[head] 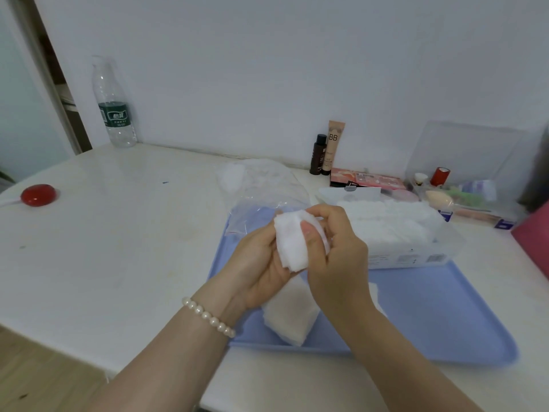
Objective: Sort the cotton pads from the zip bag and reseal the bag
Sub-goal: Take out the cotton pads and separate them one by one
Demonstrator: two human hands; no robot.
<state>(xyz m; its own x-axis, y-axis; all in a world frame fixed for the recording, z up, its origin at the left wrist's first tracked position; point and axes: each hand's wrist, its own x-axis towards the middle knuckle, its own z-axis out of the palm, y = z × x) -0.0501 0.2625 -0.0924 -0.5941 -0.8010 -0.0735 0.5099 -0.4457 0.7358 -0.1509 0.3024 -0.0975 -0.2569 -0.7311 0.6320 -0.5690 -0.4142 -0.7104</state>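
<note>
Left hand [261,263]: cradles a small stack of cotton pads [292,243] from below, above the blue tray [439,316].
Right hand [332,251]: thumb and curled fingers pinch the same stack.
Zip bag [261,188]: clear, lying just beyond the hands, at the tray's far left.
Sorted pads [289,313]: pile on the tray, under the hands.
Pad box [398,233]: right, on the tray.
Tabletop [118,233]: white.

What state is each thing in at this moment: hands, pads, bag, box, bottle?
left hand: holds a small stack of cotton pads.
right hand: pinches the same stack, thumb on top.
pile of pads: lying on the blue tray.
zip bag: crumpled behind the hands; seal not readable.
clear box: lid up, filled with pads.
water bottle: upright, looks nearly empty.
</note>
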